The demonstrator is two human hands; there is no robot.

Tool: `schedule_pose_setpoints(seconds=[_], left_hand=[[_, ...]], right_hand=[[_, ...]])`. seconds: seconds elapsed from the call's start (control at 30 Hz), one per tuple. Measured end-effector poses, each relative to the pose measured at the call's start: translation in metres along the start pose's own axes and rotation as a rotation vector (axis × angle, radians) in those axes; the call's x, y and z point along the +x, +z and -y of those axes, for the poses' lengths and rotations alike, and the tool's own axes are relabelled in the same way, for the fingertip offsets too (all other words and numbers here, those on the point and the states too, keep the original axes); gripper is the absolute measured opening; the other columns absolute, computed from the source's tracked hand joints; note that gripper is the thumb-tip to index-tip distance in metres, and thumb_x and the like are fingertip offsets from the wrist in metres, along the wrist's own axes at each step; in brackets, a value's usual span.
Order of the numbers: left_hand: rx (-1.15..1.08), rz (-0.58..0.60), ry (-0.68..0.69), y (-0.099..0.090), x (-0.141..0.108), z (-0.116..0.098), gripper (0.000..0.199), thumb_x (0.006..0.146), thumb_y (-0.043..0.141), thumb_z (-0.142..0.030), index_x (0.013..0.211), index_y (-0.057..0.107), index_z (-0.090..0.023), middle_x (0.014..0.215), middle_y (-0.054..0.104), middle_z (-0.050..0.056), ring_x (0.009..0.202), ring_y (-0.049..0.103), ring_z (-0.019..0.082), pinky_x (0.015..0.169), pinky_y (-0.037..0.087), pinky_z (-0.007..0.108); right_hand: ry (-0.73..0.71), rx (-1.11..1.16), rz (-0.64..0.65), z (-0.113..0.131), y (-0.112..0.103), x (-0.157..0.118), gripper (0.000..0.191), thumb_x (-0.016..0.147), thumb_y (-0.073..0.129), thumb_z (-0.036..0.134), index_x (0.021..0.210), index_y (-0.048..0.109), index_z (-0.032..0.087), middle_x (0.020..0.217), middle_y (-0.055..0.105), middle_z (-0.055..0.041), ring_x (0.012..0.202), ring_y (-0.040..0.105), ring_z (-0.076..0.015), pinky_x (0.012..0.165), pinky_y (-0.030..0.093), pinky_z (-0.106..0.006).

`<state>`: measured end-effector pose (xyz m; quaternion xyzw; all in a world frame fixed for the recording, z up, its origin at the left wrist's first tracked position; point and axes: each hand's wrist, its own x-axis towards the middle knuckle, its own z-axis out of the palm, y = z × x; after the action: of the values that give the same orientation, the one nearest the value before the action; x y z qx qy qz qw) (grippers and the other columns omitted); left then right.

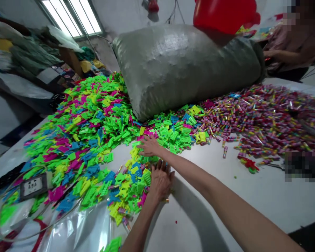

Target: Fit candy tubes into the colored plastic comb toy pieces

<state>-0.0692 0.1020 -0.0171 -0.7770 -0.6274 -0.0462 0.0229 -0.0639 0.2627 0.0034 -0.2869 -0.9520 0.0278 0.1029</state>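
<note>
My left hand (161, 180) lies low over the table, fingers apart, against the edge of a small heap of plastic pieces (136, 175) in green, yellow, blue and pink. Just beyond it, my right hand (149, 145) reaches across with spread fingers, touching the near side of the larger pile of the same flat, slotted pieces (173, 134). Neither hand grips anything that I can see. A few small printed tubes (126, 222) lie among the pieces by my left forearm.
A big stuffed grey sack (189, 66) lies across the back, under a red container (223, 15). Many pink tubes (267, 115) cover the right side. At left sit a power socket (33, 187) with a cable and clear plastic bags (86, 227). Another person (291, 49) sits at the far right.
</note>
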Motion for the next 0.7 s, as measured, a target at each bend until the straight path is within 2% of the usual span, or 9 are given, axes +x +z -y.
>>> schedule_pose_setpoints(seconds=[0.07, 0.13, 0.27, 0.37, 0.47, 0.57, 0.63, 0.7], left_hand=[[0.012, -0.006, -0.005, -0.002, 0.0, -0.001, 0.034, 0.086, 0.044, -0.027, 0.115, 0.058, -0.017, 0.128, 0.053, 0.015, 0.12, 0.044, 0.031, 0.096, 0.033, 0.051], [0.005, -0.018, 0.005, -0.004, 0.001, -0.003, 0.032, 0.086, 0.044, -0.028, 0.114, 0.058, -0.018, 0.131, 0.051, 0.013, 0.122, 0.042, 0.03, 0.097, 0.032, 0.051], [-0.044, -0.052, 0.038, -0.005, 0.002, -0.003, 0.032, 0.087, 0.044, -0.029, 0.117, 0.055, -0.023, 0.138, 0.047, 0.008, 0.125, 0.04, 0.03, 0.098, 0.031, 0.052], [-0.063, -0.069, 0.04, -0.003, 0.001, -0.001, 0.03, 0.085, 0.047, -0.028, 0.114, 0.056, -0.024, 0.138, 0.047, 0.006, 0.124, 0.041, 0.029, 0.1, 0.027, 0.054], [-0.066, -0.086, 0.007, -0.002, 0.003, 0.0, 0.03, 0.084, 0.047, -0.026, 0.112, 0.057, -0.024, 0.134, 0.051, 0.008, 0.122, 0.044, 0.029, 0.101, 0.026, 0.054], [-0.074, -0.14, -0.029, -0.004, 0.015, 0.004, 0.034, 0.086, 0.044, -0.028, 0.118, 0.054, -0.022, 0.132, 0.051, 0.01, 0.121, 0.044, 0.026, 0.102, 0.028, 0.048], [-0.047, -0.176, -0.113, -0.007, 0.03, 0.009, 0.041, 0.087, 0.042, -0.03, 0.125, 0.049, -0.019, 0.135, 0.046, 0.014, 0.123, 0.042, 0.027, 0.1, 0.029, 0.048], [-0.017, -0.133, -0.238, -0.01, 0.05, 0.015, 0.049, 0.085, 0.043, -0.033, 0.13, 0.043, -0.015, 0.136, 0.043, 0.019, 0.122, 0.041, 0.033, 0.096, 0.032, 0.052]], right_hand=[[0.002, -0.009, 0.016, -0.007, 0.004, 0.0, 0.047, 0.086, 0.042, 0.055, 0.121, 0.056, 0.025, 0.135, 0.047, -0.0072, 0.126, 0.031, -0.034, 0.102, 0.02, -0.058], [-0.01, -0.041, 0.004, -0.028, 0.005, -0.013, 0.047, 0.085, 0.045, 0.055, 0.119, 0.057, 0.025, 0.137, 0.046, -0.0069, 0.125, 0.032, -0.034, 0.102, 0.019, -0.057], [-0.004, -0.11, -0.025, -0.078, -0.008, -0.064, 0.041, 0.083, 0.052, 0.05, 0.112, 0.062, 0.022, 0.133, 0.049, -0.0092, 0.121, 0.037, -0.0329, 0.103, 0.019, -0.054], [0.068, -0.119, -0.011, -0.099, -0.021, -0.104, 0.039, 0.081, 0.057, 0.044, 0.111, 0.063, 0.019, 0.136, 0.045, -0.011, 0.122, 0.036, -0.033, 0.102, 0.023, -0.05], [0.112, -0.049, -0.001, -0.095, -0.028, -0.139, 0.04, 0.081, 0.058, 0.037, 0.117, 0.06, 0.019, 0.136, 0.045, -0.0112, 0.126, 0.035, -0.0301, 0.101, 0.03, -0.044], [0.099, 0.05, -0.058, -0.073, -0.031, -0.179, 0.045, 0.086, 0.052, 0.036, 0.129, 0.051, 0.022, 0.141, 0.039, -0.0108, 0.129, 0.035, -0.0263, 0.102, 0.032, -0.041], [0.112, 0.08, -0.118, -0.054, -0.031, -0.209, 0.051, 0.088, 0.049, 0.039, 0.137, 0.041, 0.024, 0.145, 0.033, -0.0104, 0.132, 0.031, -0.0254, 0.104, 0.03, -0.043], [0.159, 0.068, -0.159, -0.038, -0.029, -0.24, 0.056, 0.089, 0.048, 0.04, 0.141, 0.035, 0.024, 0.147, 0.03, -0.011, 0.134, 0.027, -0.026, 0.106, 0.026, -0.045]])
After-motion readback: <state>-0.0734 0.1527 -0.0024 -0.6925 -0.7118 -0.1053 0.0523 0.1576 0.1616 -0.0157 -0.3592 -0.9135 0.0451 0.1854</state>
